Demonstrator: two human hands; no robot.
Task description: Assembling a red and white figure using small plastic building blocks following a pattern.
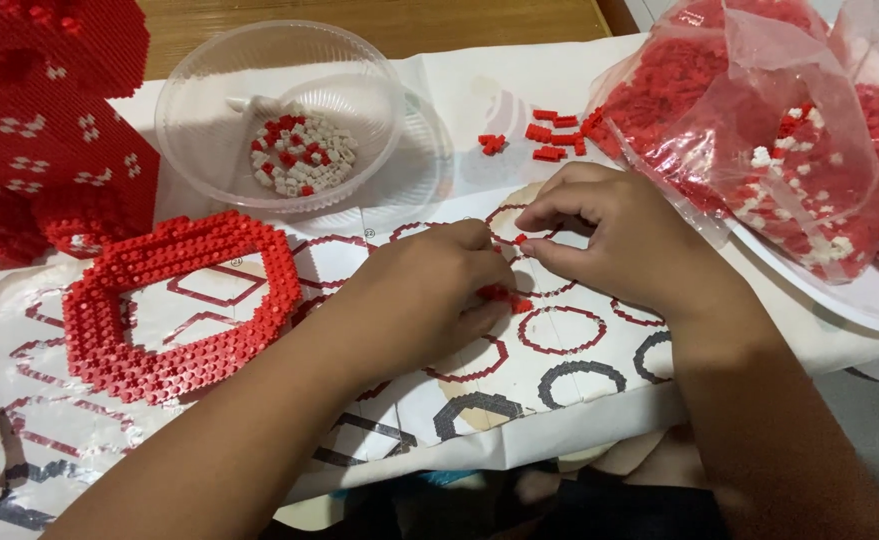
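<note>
My left hand (421,296) rests on a printed instruction sheet (569,370) and curls around a small cluster of red mini bricks (507,297). My right hand (614,232) is just to its right, pinching one tiny red brick (520,239) between thumb and forefinger, close above the left hand's piece. A ring-shaped red brick assembly (174,305) lies on the sheet to the left of both hands.
A clear plastic bowl (279,110) with several red and white mini bricks stands behind. Loose red bricks (549,135) lie near a plastic bag of red bricks (759,130) on a white tray at right. A large red brick model (39,120) fills the upper left.
</note>
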